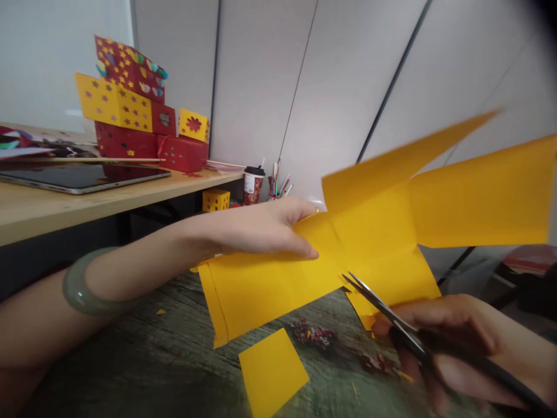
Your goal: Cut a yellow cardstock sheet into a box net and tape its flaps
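My left hand [278, 227] grips a large sheet of yellow card [270, 284] by its upper edge, thumb on the near face. The card is creased and cut into a cross-like shape, with flaps standing up at the right and a narrow folded strip at its left end. In my right hand [461, 342] is a pair of scissors [398, 322] with dark handles. The blades are slightly apart, their tips at an inner corner of the card. A small cut flap hangs beside the blades. Below the card lies a loose yellow square [274, 371].
Dark red scraps [315, 334] and tiny yellow bits lie on the dark wood-grain table [143, 360]. A raised wooden shelf [195, 188] at left carries a tablet [87, 174] and stacked red and yellow boxes [130, 107]. Behind stand a lidded paper cup [253, 187] and a pen holder [278, 187].
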Available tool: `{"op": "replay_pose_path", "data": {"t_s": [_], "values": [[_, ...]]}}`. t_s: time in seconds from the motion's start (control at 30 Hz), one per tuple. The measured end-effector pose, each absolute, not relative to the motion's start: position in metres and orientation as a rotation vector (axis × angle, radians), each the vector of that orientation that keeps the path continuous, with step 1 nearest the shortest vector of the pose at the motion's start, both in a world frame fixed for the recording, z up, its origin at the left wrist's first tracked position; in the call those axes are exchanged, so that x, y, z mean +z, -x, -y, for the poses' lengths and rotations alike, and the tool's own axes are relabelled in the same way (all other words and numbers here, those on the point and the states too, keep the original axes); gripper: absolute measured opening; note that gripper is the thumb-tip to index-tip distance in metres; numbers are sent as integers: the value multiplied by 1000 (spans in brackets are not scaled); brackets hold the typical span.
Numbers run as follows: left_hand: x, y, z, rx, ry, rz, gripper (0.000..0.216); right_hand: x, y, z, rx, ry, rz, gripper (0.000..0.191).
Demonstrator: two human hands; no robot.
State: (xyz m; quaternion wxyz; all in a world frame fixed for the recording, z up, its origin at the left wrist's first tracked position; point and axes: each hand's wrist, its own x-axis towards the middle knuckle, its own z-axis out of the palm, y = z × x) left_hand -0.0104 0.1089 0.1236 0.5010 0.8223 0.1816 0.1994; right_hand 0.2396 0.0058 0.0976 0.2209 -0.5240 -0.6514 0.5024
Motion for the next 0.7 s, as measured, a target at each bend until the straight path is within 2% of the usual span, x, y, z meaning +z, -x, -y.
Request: {"op": "replay_pose_path", "data": {"t_s": [0.1, 0.23, 0.3, 0.37, 0.47, 0.6, 0.7], "values": [[123, 13, -113, 457, -1903, -416, 24, 101, -257, -13, 1637, 1446, 1755, 38], [122, 13, -117, 477, -1842, -408, 27, 100, -266, -17, 1739, 1365, 1771, 49], [122, 12, -117, 491, -1826, -421, 31, 97, -263, -15, 1755, 1380, 1732, 44], [121, 12, -116, 503, -1821, -448, 30, 94, -256, -10, 1625, 1388, 1719, 39], [120, 11, -113, 511, -1831, -472, 26, 92, -245, -3, 1386, 1369, 1719, 41], [120, 8, -113, 525, -1849, -471, 25, 92, -239, -1, 1310, 1457, 1684, 48], [120, 8, -114, 527, -1836, -445, 34, 92, -237, -3, 1290, 1457, 1654, 46]]}}
